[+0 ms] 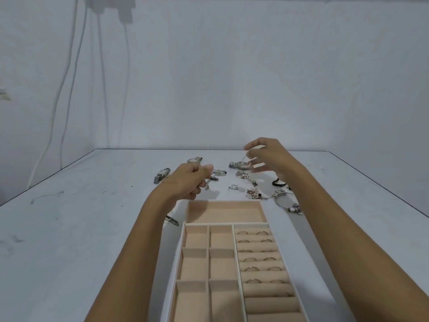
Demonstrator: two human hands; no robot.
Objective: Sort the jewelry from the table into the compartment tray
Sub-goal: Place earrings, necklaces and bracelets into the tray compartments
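Note:
A beige compartment tray [234, 225] lies in front of me with several rings [255, 259] slotted in its right-hand roll rows. Its square cells and far wide cell hold nothing. Beyond it, loose jewelry is scattered: earrings [236, 188], a charm cluster [254, 192], a bangle with charms [286, 202] and a watch [239, 165]. My left hand [188, 182] is curled and pinches a small dangling silver piece [207, 184]. My right hand [267, 156] hovers blurred above the watch, fingers curved, pinching what looks like a small silver piece.
Two more watches [162, 175] [195, 160] lie left of the jewelry. A dark strap-like piece [173, 220] sits by the tray's left far corner. A black item [278, 182] lies under my right wrist. The white table [69, 217] ends at a wall with hanging cables.

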